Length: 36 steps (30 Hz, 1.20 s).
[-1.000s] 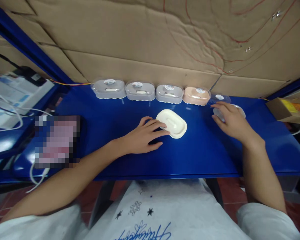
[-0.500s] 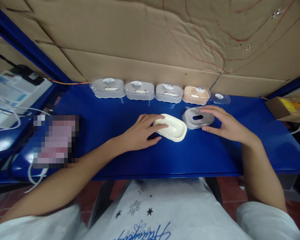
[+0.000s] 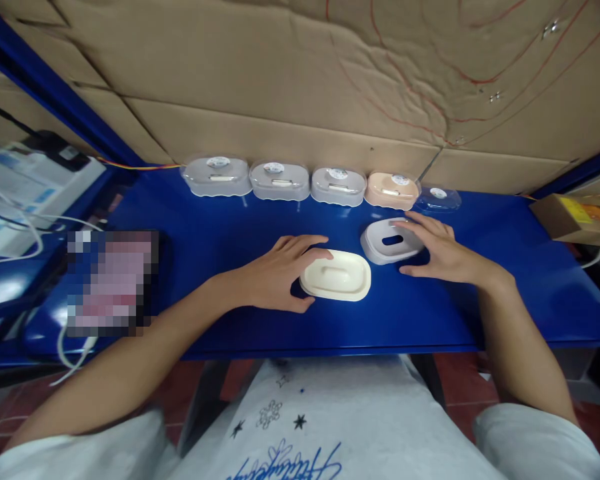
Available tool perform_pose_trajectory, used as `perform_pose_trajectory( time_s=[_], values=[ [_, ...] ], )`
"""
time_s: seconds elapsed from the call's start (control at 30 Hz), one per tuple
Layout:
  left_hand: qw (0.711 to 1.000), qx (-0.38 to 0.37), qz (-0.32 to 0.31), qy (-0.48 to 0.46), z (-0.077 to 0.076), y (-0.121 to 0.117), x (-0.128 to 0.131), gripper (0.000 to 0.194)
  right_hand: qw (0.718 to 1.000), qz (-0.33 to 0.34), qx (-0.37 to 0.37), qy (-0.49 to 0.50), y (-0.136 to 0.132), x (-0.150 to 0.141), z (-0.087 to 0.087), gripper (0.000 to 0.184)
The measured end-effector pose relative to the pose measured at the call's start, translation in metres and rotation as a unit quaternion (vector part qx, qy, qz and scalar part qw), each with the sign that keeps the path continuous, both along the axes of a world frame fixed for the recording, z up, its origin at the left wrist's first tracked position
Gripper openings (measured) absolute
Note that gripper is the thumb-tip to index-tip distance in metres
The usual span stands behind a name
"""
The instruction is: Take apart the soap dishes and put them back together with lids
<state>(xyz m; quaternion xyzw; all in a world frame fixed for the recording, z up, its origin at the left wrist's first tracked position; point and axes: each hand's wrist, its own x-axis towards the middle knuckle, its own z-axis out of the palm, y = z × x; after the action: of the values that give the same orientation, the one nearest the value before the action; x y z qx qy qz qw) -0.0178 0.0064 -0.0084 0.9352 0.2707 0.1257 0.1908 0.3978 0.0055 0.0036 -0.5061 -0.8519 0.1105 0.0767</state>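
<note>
"Where's the left hand (image 3: 280,273)?"

"At the cream dish (image 3: 347,277), midway along the blue table (image 3: 380,320) and nearer its front edge than the other things there. Thumb and fingers are spread wide around the dish's left end, a fingertip at the rim. I can't tell how firmly it touches."

"And the right hand (image 3: 443,250)?"

"Wide too, around the right end of a grey box (image 3: 377,251) with a slot in its top. Fingers go over the far side, the thumb is by the near side. That box sits just beside the dish, a bit further from the front edge."

"What's along the back edge?"

"Three grey tubs (image 3: 280,191) and a peach tub (image 3: 391,196), all under clear covers, then a clear lid (image 3: 436,202) toward the right corner."
</note>
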Motion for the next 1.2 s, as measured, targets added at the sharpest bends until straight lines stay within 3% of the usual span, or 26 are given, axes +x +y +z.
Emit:
perform_pose_trajectory(
  time_s=[0.17, 0.33, 0.43, 0.57, 0.73, 0.9, 1.2],
  values=[
    [1.0, -0.018, -0.018, 0.008, 0.001, 0.001, -0.003, 0.077, 1.0, 0.01, -0.02, 0.019, -0.001, -0.002, 0.004, 0.073],
    [0.999, -0.037, -0.007, 0.007, 0.002, 0.0, 0.001, 0.08, 1.0, -0.011, -0.009, 0.017, -0.001, -0.004, 0.009, 0.075],
    [0.998, -0.046, 0.019, 0.024, -0.001, 0.0, 0.005, 0.096, 0.998, -0.016, 0.024, 0.049, -0.001, -0.005, 0.012, 0.074],
    [0.998, -0.051, 0.031, 0.014, -0.01, 0.002, 0.009, 0.121, 0.992, 0.032, 0.059, 0.111, -0.007, -0.018, 0.019, 0.073],
    [0.998, -0.05, 0.032, -0.011, -0.016, 0.003, 0.01, 0.137, 0.988, 0.108, 0.01, 0.107, -0.027, -0.055, 0.019, 0.075],
    [0.998, -0.05, 0.029, -0.016, -0.016, 0.003, 0.01, 0.13, 0.989, 0.128, -0.013, 0.077, -0.041, -0.078, 0.012, 0.076],
    [0.999, -0.042, 0.015, -0.02, -0.016, 0.002, 0.008, 0.12, 0.991, 0.113, 0.001, 0.068, -0.038, -0.078, 0.003, 0.082]
  ],
)
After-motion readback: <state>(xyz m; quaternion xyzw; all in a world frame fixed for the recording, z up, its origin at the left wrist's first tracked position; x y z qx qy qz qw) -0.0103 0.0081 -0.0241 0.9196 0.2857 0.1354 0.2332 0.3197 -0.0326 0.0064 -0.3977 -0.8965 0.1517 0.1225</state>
